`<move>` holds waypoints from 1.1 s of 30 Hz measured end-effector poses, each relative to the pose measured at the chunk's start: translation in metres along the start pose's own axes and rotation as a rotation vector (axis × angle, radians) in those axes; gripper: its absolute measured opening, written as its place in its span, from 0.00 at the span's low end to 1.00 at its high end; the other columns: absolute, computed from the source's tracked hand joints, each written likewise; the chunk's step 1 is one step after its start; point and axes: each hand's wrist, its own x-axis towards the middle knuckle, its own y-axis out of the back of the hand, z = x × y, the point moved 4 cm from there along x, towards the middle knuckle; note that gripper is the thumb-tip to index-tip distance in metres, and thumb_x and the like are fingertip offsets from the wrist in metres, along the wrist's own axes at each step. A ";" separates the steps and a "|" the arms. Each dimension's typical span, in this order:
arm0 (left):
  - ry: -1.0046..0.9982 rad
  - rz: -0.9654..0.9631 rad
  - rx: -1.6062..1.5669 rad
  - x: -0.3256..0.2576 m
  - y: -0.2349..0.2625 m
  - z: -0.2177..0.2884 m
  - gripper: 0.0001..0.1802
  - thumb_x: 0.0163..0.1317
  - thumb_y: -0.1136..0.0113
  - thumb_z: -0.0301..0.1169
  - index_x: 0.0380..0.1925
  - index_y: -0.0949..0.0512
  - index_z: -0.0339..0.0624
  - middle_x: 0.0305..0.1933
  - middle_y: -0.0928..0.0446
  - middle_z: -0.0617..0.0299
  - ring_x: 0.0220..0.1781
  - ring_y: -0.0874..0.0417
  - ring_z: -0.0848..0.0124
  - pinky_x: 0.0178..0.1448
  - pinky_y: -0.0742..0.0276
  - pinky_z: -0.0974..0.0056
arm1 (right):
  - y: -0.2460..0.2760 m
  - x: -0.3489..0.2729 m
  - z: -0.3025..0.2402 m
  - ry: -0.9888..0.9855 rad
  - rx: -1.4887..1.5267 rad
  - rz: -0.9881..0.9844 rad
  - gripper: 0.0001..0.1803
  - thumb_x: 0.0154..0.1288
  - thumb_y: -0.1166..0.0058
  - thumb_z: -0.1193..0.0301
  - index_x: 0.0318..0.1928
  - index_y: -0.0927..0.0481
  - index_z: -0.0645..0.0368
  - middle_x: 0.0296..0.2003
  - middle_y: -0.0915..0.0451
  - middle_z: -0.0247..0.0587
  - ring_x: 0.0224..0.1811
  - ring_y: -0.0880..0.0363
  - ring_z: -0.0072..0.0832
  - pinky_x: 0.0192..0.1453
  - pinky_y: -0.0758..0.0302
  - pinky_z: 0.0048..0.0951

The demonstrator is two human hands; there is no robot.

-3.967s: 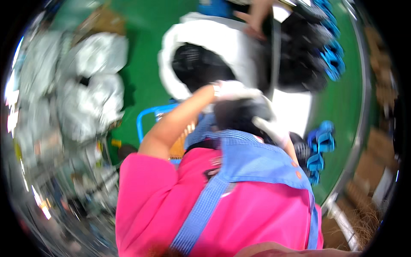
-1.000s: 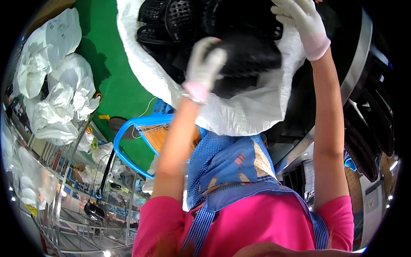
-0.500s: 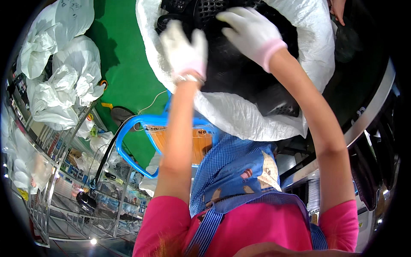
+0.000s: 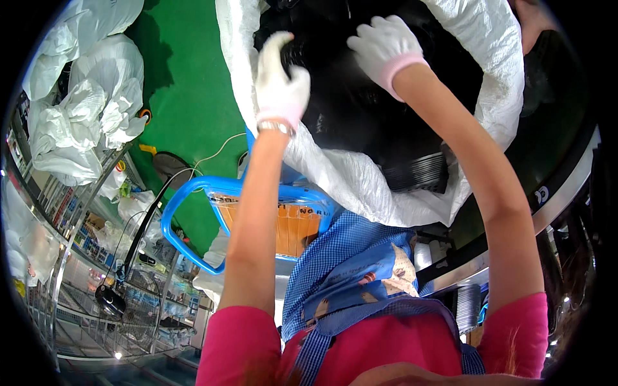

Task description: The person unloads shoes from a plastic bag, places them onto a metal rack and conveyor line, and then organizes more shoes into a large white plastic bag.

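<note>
A big white woven sack [image 4: 360,180] gapes in front of me, holding many black plastic pieces [image 4: 347,122]. Over the sack's left side is my left hand [image 4: 280,87] in a white glove with a pink cuff. Its thumb and fingers are apart, and dark plastic shows in the gap between them; I see no piece clearly gripped. My right hand [image 4: 389,51], gloved the same way, hovers above the black pieces farther right, fingers spread and slightly bent, with nothing visible in them. A ribbed black piece [image 4: 418,174] lies inside the sack's near edge.
A blue-framed chair [image 4: 193,183] with a brown slatted panel stands left of my apron. White plastic bags [image 4: 96,116] pile at the far left beside metal racks [image 4: 71,244]. Another person's hand [image 4: 534,22] shows beyond the sack's right rim. A dark table edge curves at right.
My left hand has turned, its fingers now pointing more to the right. My right hand has shifted slightly right. The view has shifted, so the sack sits farther right and lower.
</note>
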 end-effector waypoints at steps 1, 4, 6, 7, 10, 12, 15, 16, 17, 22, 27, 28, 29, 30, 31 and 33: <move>-0.026 -0.036 -0.015 -0.013 0.002 0.007 0.27 0.49 0.53 0.16 0.53 0.28 0.40 0.56 0.26 0.51 0.62 0.27 0.55 0.69 0.36 0.59 | -0.001 -0.007 0.003 -0.036 0.020 -0.009 0.06 0.63 0.49 0.67 0.36 0.18 0.47 0.35 0.20 0.29 0.45 0.23 0.27 0.50 0.32 0.28; -0.225 -0.157 0.031 -0.050 0.005 0.030 0.30 0.40 0.51 0.15 0.49 0.23 0.43 0.54 0.27 0.51 0.59 0.27 0.53 0.66 0.33 0.55 | 0.006 -0.034 -0.005 -0.049 0.020 -0.130 0.06 0.61 0.47 0.68 0.37 0.19 0.47 0.35 0.20 0.30 0.45 0.23 0.27 0.50 0.31 0.28; -0.319 -0.241 0.112 -0.068 -0.003 0.051 0.30 0.39 0.47 0.18 0.50 0.23 0.46 0.56 0.29 0.53 0.58 0.29 0.51 0.63 0.30 0.54 | -0.002 -0.048 -0.008 -0.042 0.067 0.026 0.06 0.59 0.47 0.69 0.37 0.19 0.48 0.36 0.19 0.31 0.45 0.22 0.28 0.50 0.30 0.29; -0.370 -0.289 0.164 -0.073 -0.009 0.059 0.31 0.40 0.45 0.19 0.50 0.23 0.48 0.57 0.30 0.54 0.58 0.30 0.50 0.61 0.29 0.53 | -0.008 -0.048 -0.005 -0.056 0.073 0.026 0.06 0.59 0.47 0.69 0.37 0.19 0.48 0.36 0.19 0.31 0.45 0.22 0.28 0.50 0.29 0.30; -0.379 -0.323 0.223 -0.075 -0.019 0.064 0.29 0.42 0.42 0.23 0.51 0.23 0.48 0.58 0.32 0.55 0.58 0.31 0.49 0.59 0.28 0.51 | 0.000 -0.042 -0.004 -0.140 0.161 0.084 0.08 0.60 0.47 0.68 0.38 0.18 0.50 0.37 0.18 0.32 0.47 0.22 0.31 0.49 0.26 0.34; -0.390 -0.359 0.214 -0.073 -0.029 0.071 0.25 0.46 0.41 0.25 0.49 0.23 0.49 0.56 0.30 0.54 0.57 0.31 0.48 0.58 0.27 0.52 | 0.014 -0.031 -0.002 -0.201 0.476 0.256 0.13 0.62 0.49 0.65 0.46 0.18 0.47 0.46 0.20 0.33 0.50 0.22 0.34 0.53 0.25 0.37; -0.372 -0.416 0.112 -0.060 -0.026 0.073 0.16 0.49 0.42 0.25 0.41 0.20 0.47 0.47 0.24 0.55 0.54 0.27 0.50 0.56 0.25 0.53 | 0.003 -0.019 -0.018 -0.157 0.415 0.121 0.16 0.64 0.52 0.62 0.50 0.17 0.39 0.55 0.24 0.32 0.50 0.22 0.36 0.57 0.25 0.37; -0.403 -0.403 0.027 -0.051 -0.029 0.056 0.08 0.52 0.43 0.26 0.34 0.19 0.45 0.37 0.20 0.56 0.46 0.22 0.52 0.52 0.23 0.56 | -0.005 -0.018 -0.016 -0.187 0.417 0.092 0.15 0.65 0.52 0.62 0.50 0.17 0.37 0.57 0.25 0.34 0.51 0.22 0.37 0.57 0.24 0.37; -0.249 -0.341 -0.080 -0.039 -0.026 0.035 0.06 0.56 0.43 0.28 0.32 0.18 0.43 0.34 0.19 0.57 0.39 0.18 0.58 0.48 0.22 0.60 | -0.007 -0.016 -0.016 -0.200 0.408 0.062 0.15 0.66 0.52 0.62 0.50 0.17 0.37 0.57 0.25 0.36 0.51 0.22 0.37 0.57 0.24 0.36; 0.307 -0.135 0.090 0.052 -0.038 -0.069 0.23 0.55 0.42 0.40 0.48 0.21 0.39 0.42 0.19 0.45 0.47 0.19 0.55 0.56 0.26 0.57 | -0.005 -0.020 -0.025 -0.241 0.421 0.012 0.13 0.65 0.50 0.63 0.48 0.17 0.39 0.54 0.24 0.43 0.51 0.21 0.39 0.56 0.24 0.37; 0.514 -0.148 0.372 0.085 -0.082 -0.032 0.41 0.50 0.34 0.47 0.63 0.32 0.40 0.65 0.34 0.44 0.65 0.30 0.51 0.68 0.33 0.58 | -0.013 -0.029 -0.024 -0.273 0.440 0.091 0.12 0.62 0.47 0.64 0.47 0.18 0.39 0.51 0.23 0.41 0.49 0.21 0.39 0.53 0.24 0.38; 0.472 -0.091 0.416 0.087 -0.089 -0.038 0.41 0.48 0.32 0.48 0.60 0.31 0.39 0.63 0.36 0.43 0.64 0.30 0.50 0.67 0.31 0.56 | -0.011 -0.029 -0.024 -0.262 0.415 0.137 0.12 0.62 0.46 0.64 0.46 0.18 0.39 0.50 0.22 0.39 0.48 0.21 0.38 0.52 0.24 0.38; 0.443 -0.064 0.442 0.088 -0.093 -0.037 0.41 0.47 0.32 0.48 0.60 0.31 0.38 0.62 0.35 0.42 0.64 0.31 0.49 0.66 0.31 0.56 | -0.011 -0.030 -0.024 -0.268 0.416 0.127 0.12 0.62 0.46 0.64 0.46 0.17 0.39 0.50 0.22 0.39 0.48 0.21 0.38 0.52 0.24 0.37; 0.413 -0.036 0.467 0.088 -0.095 -0.036 0.41 0.47 0.31 0.48 0.59 0.30 0.37 0.61 0.35 0.41 0.64 0.31 0.49 0.66 0.31 0.56 | -0.010 -0.030 -0.025 -0.274 0.416 0.116 0.12 0.62 0.45 0.64 0.45 0.17 0.39 0.50 0.22 0.39 0.48 0.21 0.37 0.52 0.24 0.37; 0.383 -0.008 0.493 0.088 -0.097 -0.035 0.40 0.47 0.31 0.48 0.58 0.30 0.36 0.61 0.35 0.40 0.64 0.31 0.49 0.66 0.30 0.55 | -0.011 -0.031 -0.025 -0.280 0.416 0.106 0.11 0.61 0.45 0.64 0.45 0.17 0.39 0.49 0.22 0.39 0.48 0.21 0.37 0.52 0.24 0.37; 0.343 0.013 0.507 0.091 -0.100 -0.037 0.41 0.45 0.28 0.45 0.57 0.31 0.34 0.59 0.33 0.40 0.62 0.28 0.49 0.65 0.29 0.56 | -0.011 -0.031 -0.025 -0.271 0.426 0.126 0.11 0.61 0.45 0.64 0.45 0.17 0.39 0.49 0.22 0.40 0.47 0.21 0.37 0.52 0.24 0.37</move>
